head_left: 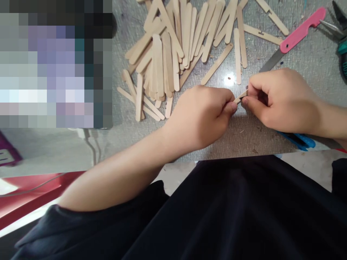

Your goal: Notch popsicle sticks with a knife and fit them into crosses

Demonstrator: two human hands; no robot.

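Between my two hands is a wooden craft stick [239,97], with only a short stretch of it showing. My left hand [203,115] is closed around its left part, thumb and forefinger pressed together. The fingertips of my right hand [287,99] pinch its other end; a small dark spot shows near them, too small to make out. Just beyond my right hand lies a pink-handled folding saw or knife [300,30], its metal blade pointing toward the hand. A heap of loose craft sticks [164,65] spreads over the table beyond my left hand.
Two notched sticks [261,34] lie at the back. Dark pliers with teal grips [343,50] are at the far right. A blue object [300,141] sits partly under my right wrist. A white cable [92,144] runs off the table [130,144] at the left.
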